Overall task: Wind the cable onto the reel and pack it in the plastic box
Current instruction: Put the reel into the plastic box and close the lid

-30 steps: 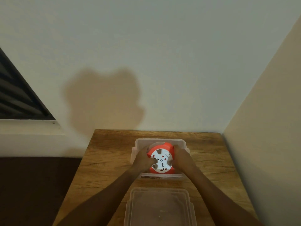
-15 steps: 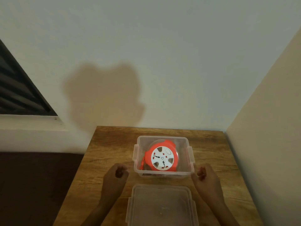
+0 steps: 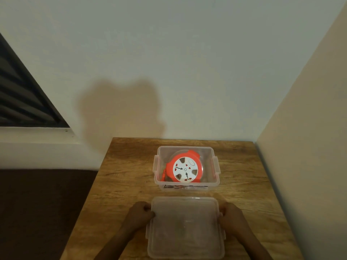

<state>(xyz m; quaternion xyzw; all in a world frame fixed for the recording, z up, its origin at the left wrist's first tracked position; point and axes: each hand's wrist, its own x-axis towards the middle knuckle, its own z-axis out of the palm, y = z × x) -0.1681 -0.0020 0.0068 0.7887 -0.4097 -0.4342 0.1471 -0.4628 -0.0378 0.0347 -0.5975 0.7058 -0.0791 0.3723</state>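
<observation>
Orange cable reel (image 3: 185, 168) lies inside the open plastic box (image 3: 214, 182); left hand (image 3: 139, 214) and right hand (image 3: 231, 214) grip opposite lid (image 3: 185, 228) edges, evidently to close it.

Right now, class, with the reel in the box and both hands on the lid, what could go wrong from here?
1. The orange and white cable reel leans tilted in the clear plastic box; if it stands above the rim, the lid may not seat.
2. The left hand and right hand grip only the edges of the translucent plastic lid, so it could flex or slip.
</observation>
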